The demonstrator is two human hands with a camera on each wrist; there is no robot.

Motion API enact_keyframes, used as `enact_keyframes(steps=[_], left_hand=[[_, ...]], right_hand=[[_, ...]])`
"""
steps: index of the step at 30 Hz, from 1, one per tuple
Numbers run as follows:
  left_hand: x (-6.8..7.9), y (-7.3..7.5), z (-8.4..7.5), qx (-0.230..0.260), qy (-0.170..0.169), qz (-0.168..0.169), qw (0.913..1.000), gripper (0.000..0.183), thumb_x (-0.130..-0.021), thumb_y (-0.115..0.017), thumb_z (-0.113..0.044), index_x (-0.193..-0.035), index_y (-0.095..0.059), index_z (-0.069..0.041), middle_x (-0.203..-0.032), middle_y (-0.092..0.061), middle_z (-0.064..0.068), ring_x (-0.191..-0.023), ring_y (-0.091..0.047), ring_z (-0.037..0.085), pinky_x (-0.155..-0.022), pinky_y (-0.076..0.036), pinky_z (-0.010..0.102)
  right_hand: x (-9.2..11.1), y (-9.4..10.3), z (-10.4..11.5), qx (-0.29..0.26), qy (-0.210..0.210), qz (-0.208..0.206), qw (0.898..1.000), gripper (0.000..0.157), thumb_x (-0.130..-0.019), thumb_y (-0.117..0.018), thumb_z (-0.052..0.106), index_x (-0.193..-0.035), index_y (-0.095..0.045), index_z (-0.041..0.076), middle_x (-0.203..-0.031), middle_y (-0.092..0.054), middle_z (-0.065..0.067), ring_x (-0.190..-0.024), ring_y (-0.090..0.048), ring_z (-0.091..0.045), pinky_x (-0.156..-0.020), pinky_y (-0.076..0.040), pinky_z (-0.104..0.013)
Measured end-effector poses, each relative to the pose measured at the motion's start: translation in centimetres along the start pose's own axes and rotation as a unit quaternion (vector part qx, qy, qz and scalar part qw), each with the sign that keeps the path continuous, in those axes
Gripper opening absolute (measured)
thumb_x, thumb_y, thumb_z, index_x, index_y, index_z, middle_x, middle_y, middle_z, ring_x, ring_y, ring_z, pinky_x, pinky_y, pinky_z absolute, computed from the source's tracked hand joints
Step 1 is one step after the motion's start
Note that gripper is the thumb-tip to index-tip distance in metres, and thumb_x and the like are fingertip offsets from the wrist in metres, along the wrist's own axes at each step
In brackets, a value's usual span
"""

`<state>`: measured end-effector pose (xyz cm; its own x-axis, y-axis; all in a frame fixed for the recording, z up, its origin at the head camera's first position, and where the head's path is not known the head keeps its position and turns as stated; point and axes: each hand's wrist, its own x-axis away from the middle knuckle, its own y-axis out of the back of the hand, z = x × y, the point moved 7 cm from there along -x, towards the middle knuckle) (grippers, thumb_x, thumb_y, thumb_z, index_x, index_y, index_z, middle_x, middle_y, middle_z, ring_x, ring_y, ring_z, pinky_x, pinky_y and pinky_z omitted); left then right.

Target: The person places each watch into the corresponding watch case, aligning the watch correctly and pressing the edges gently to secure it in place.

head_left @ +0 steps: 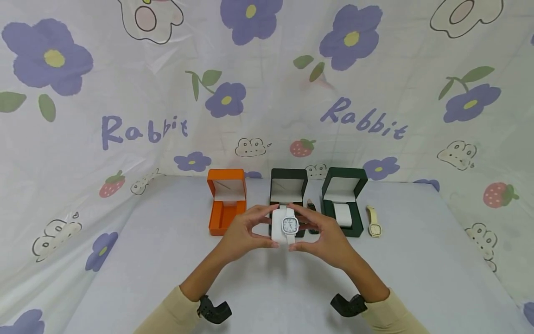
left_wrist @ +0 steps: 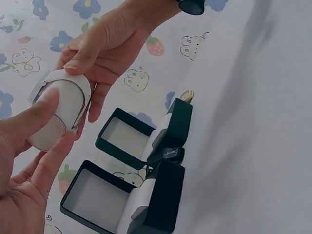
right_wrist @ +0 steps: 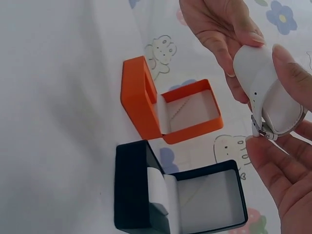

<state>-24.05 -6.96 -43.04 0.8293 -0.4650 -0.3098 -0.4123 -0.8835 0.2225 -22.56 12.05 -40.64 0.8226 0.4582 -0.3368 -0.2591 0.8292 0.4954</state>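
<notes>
Both hands hold a white watch cushion (head_left: 276, 227) up above the table. A white wristwatch (head_left: 289, 225) with a pale square face is looped round it, its dial toward the head camera. My left hand (head_left: 244, 234) grips the cushion's left end between thumb and fingers. On the other side, my right hand (head_left: 329, 236) has thumb and fingertips at the strap and the right end. In the right wrist view the strap's metal buckle (right_wrist: 263, 129) sits at the right fingertips, with the strap running round the cushion (right_wrist: 251, 63).
Behind the hands stand three boxes with raised lids: orange (head_left: 226, 174), black (head_left: 289, 173) and dark green (head_left: 359, 222). The green one holds a white cushion (head_left: 342, 215). A dark watch (head_left: 311, 205) stands between black and green boxes; a gold watch (head_left: 374, 222) lies at the right.
</notes>
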Motion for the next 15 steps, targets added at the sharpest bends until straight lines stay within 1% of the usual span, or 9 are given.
enact_keyframes(steps=[5, 11, 15], left_hand=[[-0.03, -0.08, -0.10, 0.001, 0.001, 0.006, 1.0000, 0.080, -0.078, -0.090, -0.014, -0.149, -0.053, -0.017, -0.131, -0.058, 0.002, -0.117, -0.064, 0.027, -0.078, -0.063, 0.038], [-0.09, -0.21, -0.22, 0.010, -0.001, 0.013, 0.9999, 0.080, -0.078, -0.089, -0.008, -0.149, -0.053, -0.014, -0.128, -0.058, 0.003, -0.118, -0.063, 0.028, -0.078, -0.063, 0.039], [-0.05, -0.29, -0.22, 0.015, -0.001, 0.011, 0.9998, 0.079, -0.078, -0.089, -0.008, -0.148, -0.055, -0.018, -0.129, -0.059, 0.004, -0.117, -0.063, 0.029, -0.078, -0.063, 0.040]], right_hand=[[-0.03, 0.09, -0.09, -0.010, 0.001, 0.006, 1.000, 0.090, -0.073, -0.093, 0.019, -0.152, -0.050, 0.022, -0.143, -0.058, 0.004, -0.117, -0.065, -0.017, -0.100, -0.054, -0.038], [0.02, 0.01, 0.02, -0.029, 0.000, 0.012, 1.000, 0.090, -0.073, -0.093, 0.017, -0.151, -0.050, 0.023, -0.145, -0.057, 0.001, -0.119, -0.064, -0.018, -0.101, -0.053, -0.033], [0.10, -0.02, -0.16, -0.024, -0.010, 0.002, 1.000, 0.089, -0.072, -0.093, 0.020, -0.150, -0.051, 0.024, -0.143, -0.058, 0.001, -0.120, -0.064, -0.019, -0.101, -0.053, -0.030]])
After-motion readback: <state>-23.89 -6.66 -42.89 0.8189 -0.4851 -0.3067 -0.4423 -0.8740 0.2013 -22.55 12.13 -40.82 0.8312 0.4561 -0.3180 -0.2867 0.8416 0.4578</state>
